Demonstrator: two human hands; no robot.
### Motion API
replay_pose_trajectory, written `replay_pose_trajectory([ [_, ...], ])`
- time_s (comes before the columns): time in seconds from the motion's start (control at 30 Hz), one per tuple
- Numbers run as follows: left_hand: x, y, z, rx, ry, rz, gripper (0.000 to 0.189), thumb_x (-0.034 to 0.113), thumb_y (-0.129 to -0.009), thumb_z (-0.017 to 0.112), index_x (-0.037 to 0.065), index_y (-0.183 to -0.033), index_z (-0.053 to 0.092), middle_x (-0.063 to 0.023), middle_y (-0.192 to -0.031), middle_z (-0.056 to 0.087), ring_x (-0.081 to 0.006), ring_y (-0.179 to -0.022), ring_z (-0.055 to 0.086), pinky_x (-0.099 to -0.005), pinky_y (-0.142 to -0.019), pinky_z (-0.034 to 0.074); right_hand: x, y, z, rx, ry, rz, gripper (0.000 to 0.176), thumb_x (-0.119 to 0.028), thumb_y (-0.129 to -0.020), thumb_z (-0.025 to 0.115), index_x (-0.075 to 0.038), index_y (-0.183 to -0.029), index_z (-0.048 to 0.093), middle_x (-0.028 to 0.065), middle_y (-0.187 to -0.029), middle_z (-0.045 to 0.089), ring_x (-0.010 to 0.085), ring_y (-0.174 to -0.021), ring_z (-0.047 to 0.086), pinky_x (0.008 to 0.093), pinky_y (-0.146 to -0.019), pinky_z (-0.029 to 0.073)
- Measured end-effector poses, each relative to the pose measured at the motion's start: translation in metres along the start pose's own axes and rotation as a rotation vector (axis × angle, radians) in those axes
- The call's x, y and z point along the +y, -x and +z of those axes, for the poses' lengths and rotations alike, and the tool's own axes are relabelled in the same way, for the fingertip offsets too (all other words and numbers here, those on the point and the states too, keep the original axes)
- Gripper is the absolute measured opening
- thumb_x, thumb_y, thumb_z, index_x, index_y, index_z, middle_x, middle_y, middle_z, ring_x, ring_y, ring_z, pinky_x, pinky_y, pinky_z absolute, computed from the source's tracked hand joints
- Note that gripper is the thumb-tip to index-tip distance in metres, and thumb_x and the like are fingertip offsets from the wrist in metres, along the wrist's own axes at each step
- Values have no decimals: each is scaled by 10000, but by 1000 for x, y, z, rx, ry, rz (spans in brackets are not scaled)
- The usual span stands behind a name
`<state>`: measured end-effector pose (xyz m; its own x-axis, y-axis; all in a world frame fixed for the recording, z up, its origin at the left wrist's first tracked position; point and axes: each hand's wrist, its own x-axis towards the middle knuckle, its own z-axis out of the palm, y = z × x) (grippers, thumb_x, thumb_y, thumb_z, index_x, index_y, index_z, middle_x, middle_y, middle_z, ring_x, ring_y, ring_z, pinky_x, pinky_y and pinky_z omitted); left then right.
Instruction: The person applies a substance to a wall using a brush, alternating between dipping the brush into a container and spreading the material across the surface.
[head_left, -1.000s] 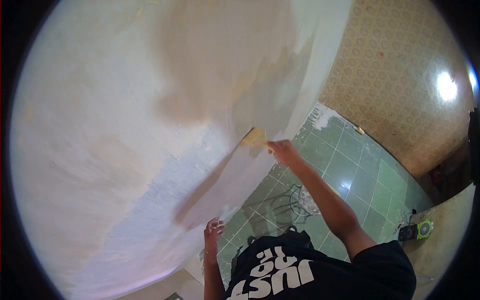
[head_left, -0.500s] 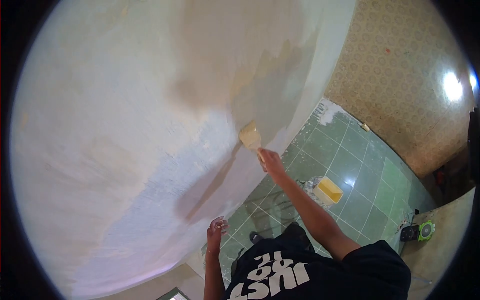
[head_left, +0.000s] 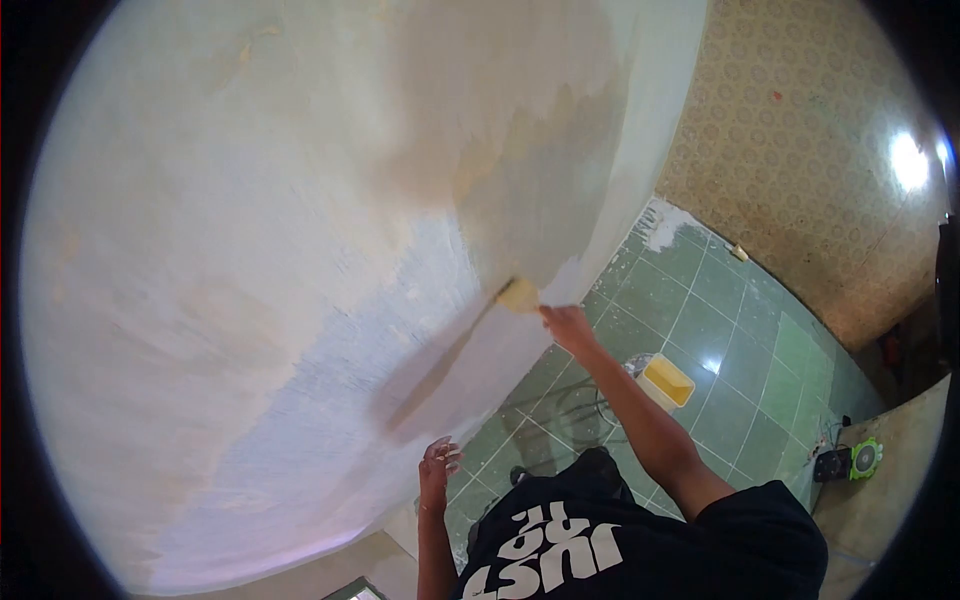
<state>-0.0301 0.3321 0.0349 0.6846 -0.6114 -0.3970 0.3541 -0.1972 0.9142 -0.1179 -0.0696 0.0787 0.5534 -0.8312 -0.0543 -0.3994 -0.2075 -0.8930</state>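
My right hand [head_left: 568,328] grips the handle of a wide flat paintbrush [head_left: 520,295]. Its cream-coloured head is against the pale wall [head_left: 180,250], at the lower part of a darker, damp-looking patch [head_left: 540,180]. Below that patch the wall is bluish white. My left hand [head_left: 438,465] is held low near the wall, fingers loosely curled and apart, whitish smears on them; I see nothing in it.
A container with a yellow inside [head_left: 666,383] stands on the green tiled floor [head_left: 720,320], which has white splatters. Beyond is a brown patterned surface [head_left: 790,150]. A round green-rimmed device [head_left: 866,458] sits at the right.
The paintbrush has moved down and to the right along the wall, and its head has turned. My left hand stays nearly in place, while the view has shifted slightly.
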Motion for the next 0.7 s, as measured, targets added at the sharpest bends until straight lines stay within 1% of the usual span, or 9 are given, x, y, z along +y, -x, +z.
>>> replay_pose_trajectory([
  [0.03, 0, 1, 1, -7, -2, 10, 464, 371, -992, 560, 61, -1337, 556, -108, -1171, 660, -221, -1018, 661, -364, -847, 517, -19, -3, -9, 38, -11, -104, 499, -429, -926, 583, -11, -664, 654, 63, -577, 569, 195, -536, 550, 372, -570, 449],
  [0.13, 0, -3, 8, 5, 10, -27, 450, 364, -992, 560, 66, -1330, 560, -106, -1172, 660, -224, -1017, 661, -375, -853, 516, -111, 19, -55, -30, -274, -17, 484, -414, -961, 571, -30, -670, 619, 3, -556, 494, 129, -487, 464, 316, -484, 374],
  [0.17, 0, -5, 10, 4, 11, -23, 450, 364, -992, 560, 66, -1330, 560, -106, -1172, 660, -224, -1017, 661, -375, -853, 516, -124, 24, -63, -29, -273, -21, 484, -414, -961, 571, -30, -670, 619, 3, -556, 494, 129, -487, 464, 316, -484, 374],
  [0.27, -4, -1, 14, -25, -45, -44, 520, 407, -980, 554, 36, -1343, 538, -146, -1206, 628, -264, -1068, 646, -406, -877, 513, -125, 31, -64, -126, -673, 25, 443, -396, -989, 570, -60, -700, 590, -54, -554, 411, 55, -477, 378, 253, -437, 278],
  [0.33, -9, -6, 13, -38, -74, -77, 499, 401, -982, 553, 44, -1331, 554, -137, -1202, 633, -253, -1062, 650, -392, -875, 515, -94, 21, -26, -101, -669, -3, 417, -390, -1007, 560, -85, -723, 580, -71, -559, 401, 23, -480, 349, 225, -424, 238],
  [0.53, 3, -8, 41, 9, -124, -91, 471, 388, -988, 547, 62, -1328, 561, -121, -1174, 646, -234, -1032, 661, -361, -851, 522, 75, -8, 71, -215, -626, 67, 428, -434, -1006, 562, -99, -741, 591, -82, -577, 409, 34, -486, 373, 241, -444, 280],
  [0.6, 16, -12, 50, 36, -115, -89, 470, 388, -989, 546, 61, -1327, 561, -120, -1170, 647, -232, -1032, 662, -360, -846, 524, 133, -10, 92, -127, -420, -31, 483, -460, -992, 560, -68, -715, 614, -29, -547, 467, 102, -470, 448, 297, -456, 339],
  [0.63, 20, -11, 54, 40, -93, -62, 470, 388, -990, 546, 60, -1326, 560, -120, -1166, 649, -230, -1032, 662, -359, -840, 526, 148, -4, 94, -130, -435, -13, 483, -460, -992, 560, -68, -715, 614, -29, -547, 467, 102, -470, 448, 297, -456, 339],
  [0.7, 19, -13, 62, 28, -103, -57, 471, 390, -990, 549, 59, -1325, 560, -119, -1165, 649, -228, -1031, 662, -357, -837, 527, 168, -3, 85, -94, -57, 78, 549, -494, -969, 560, -24, -694, 632, 65, -539, 530, 188, -495, 541, 364, -493, 398],
])
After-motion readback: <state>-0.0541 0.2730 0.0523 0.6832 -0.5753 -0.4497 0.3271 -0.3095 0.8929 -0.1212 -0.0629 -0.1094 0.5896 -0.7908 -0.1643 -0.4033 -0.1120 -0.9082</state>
